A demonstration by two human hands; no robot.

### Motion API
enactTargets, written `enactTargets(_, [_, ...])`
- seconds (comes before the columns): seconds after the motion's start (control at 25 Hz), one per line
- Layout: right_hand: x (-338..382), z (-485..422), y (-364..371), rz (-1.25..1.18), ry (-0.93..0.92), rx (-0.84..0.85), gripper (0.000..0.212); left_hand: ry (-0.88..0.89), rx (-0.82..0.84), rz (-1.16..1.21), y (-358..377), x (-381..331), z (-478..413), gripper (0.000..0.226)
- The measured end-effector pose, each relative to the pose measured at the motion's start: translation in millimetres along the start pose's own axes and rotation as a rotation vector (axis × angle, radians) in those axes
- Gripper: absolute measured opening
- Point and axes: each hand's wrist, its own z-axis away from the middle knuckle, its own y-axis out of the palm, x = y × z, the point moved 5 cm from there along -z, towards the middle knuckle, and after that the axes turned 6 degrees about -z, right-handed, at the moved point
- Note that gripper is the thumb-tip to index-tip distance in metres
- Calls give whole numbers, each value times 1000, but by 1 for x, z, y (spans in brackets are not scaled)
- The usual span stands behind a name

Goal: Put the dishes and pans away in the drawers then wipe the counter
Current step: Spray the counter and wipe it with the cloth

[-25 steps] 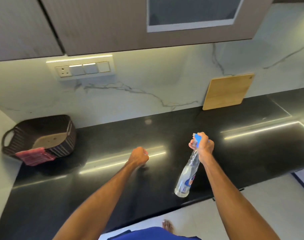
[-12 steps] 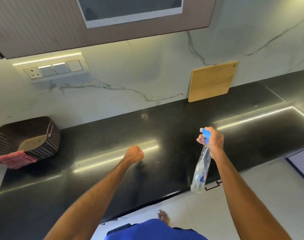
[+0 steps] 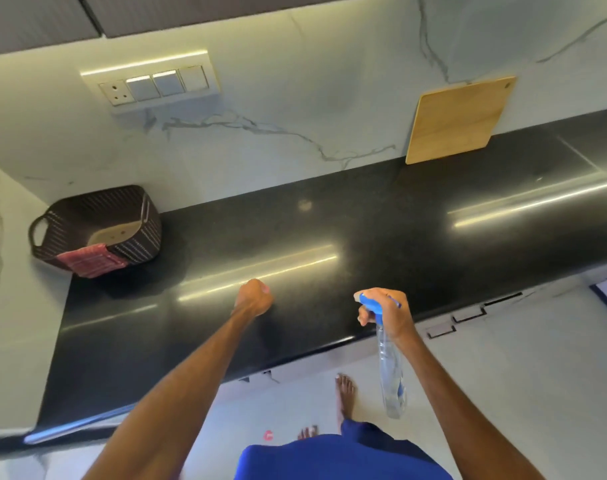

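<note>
The black polished counter (image 3: 381, 237) runs from left to right below the marble wall. My right hand (image 3: 386, 313) grips the blue trigger head of a clear spray bottle (image 3: 392, 379), which hangs down past the counter's front edge, over the floor. My left hand (image 3: 253, 297) is a closed fist with nothing visible in it, held over the middle of the counter near its front. A red-pink cloth (image 3: 90, 261) is draped over the front rim of a dark woven basket (image 3: 135, 233) at the counter's far left.
A wooden cutting board (image 3: 459, 119) leans against the wall at the back right. A switch panel (image 3: 156, 84) is on the wall above the counter. Upper cabinets hang overhead. My bare feet and white floor show below the counter edge.
My right hand with the spray bottle has drawn back toward me, from above the counter to beyond its front edge. The left fist has stayed over the counter. My view has shifted left and down.
</note>
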Motion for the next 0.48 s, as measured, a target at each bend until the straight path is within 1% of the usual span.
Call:
enactTargets(0.08, [-29, 25, 6, -44, 78, -44, 63, -40, -5, 18, 0, 21, 11, 20])
enactTargets(0.16, [-41, 46, 1, -37, 100, -118, 66, -79, -23, 45, -1, 37, 15, 21])
enactTargets(0.2, [-46, 52, -8, -36, 104, -158, 60, -102, -42, 52, -4, 41, 16, 22])
enactTargets(0.24, [-48, 59, -19, -46, 97, -197, 48, -120, -53, 49, -5, 42, 20, 23])
enactTargets(0.28, [-47, 65, -33, -55, 90, -245, 36, -122, -64, 36, -4, 40, 23, 24])
enactTargets(0.32, [-44, 69, -48, -71, 79, -295, 29, -108, -62, 31, -1, 34, 27, 25])
enactTargets(0.48, [-31, 78, -107, -119, 44, -488, 30, -18, -27, 42, 14, -14, 40, 26])
